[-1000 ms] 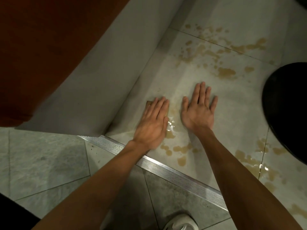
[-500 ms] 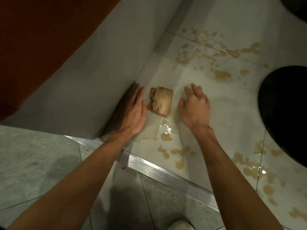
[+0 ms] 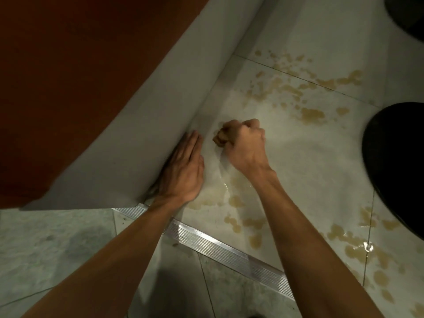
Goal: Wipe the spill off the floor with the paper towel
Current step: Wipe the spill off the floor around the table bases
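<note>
The right hand (image 3: 244, 143) was balled into a fist around the paper towel (image 3: 219, 138), a brown, soaked wad poking out at the thumb side, low over the pale floor tile (image 3: 309, 157). The left hand (image 3: 183, 171) lay flat with straight fingers held together, on the floor just beside the foot of a grey wall panel (image 3: 137, 125). The 2 hands were near each other but apart.

The spill (image 3: 312, 114) spread as tan blots beyond the fist, with more below the wrists and toward the lower right, some glinting wet. A large black rounded object (image 3: 399, 161) crowded the tile's right edge, and another dark shape (image 3: 408, 14) sat in the top corner. A ribbed metal threshold strip (image 3: 229, 251) ran diagonally under the forearms, dividing the pale tile from grey mottled tile (image 3: 46, 244). A reddish-brown surface (image 3: 80, 65) rose above the panel.
</note>
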Tool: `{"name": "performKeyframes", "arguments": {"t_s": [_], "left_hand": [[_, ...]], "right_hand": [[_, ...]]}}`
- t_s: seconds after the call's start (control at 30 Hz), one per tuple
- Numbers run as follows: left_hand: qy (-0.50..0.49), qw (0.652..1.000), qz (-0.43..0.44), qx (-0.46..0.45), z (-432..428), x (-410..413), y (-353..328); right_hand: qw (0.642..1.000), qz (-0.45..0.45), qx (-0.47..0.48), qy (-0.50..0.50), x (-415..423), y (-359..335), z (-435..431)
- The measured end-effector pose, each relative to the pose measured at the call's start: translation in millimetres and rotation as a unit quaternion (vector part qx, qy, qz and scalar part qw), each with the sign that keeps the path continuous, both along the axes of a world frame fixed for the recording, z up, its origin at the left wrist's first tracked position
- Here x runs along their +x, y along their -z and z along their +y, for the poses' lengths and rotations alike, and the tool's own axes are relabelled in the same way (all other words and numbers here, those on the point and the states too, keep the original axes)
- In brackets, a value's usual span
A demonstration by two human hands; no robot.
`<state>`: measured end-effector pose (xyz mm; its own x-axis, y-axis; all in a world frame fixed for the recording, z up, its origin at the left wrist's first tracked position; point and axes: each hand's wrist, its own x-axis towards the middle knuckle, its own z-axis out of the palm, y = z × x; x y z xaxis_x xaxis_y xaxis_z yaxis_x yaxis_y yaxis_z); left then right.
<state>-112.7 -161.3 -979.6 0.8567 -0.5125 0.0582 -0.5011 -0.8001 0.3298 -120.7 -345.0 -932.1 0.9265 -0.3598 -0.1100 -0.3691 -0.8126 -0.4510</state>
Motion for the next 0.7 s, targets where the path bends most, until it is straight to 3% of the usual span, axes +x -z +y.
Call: {"name": "performKeyframes", "arguments": {"t_s": [0.1, 0.23, 0.37, 0.53, 0.7], "left_hand": [[0.000, 1.000, 0.002, 0.003, 1, 2, 2], [-0.001, 1.000, -0.010, -0.007, 2, 2, 5], [0.000, 1.000, -0.003, -0.012, 2, 3, 6], [0.004, 1.000, 0.013, -0.028, 4, 4, 5], [-0.026, 0.991, 0.069, -0.115, 5, 10, 4]], "right_hand": [[0.999, -0.027, -0.018, 0.009, 9, 4, -18], [0.993, -0.079, -0.063, -0.064, 4, 31, -17], [0.991, -0.099, -0.079, -0.049, -13, 44, -1], [0.977, -0.126, -0.100, -0.138, -53, 52, 10], [0.993, -0.100, -0.063, -0.019, -65, 46, 55]]}}
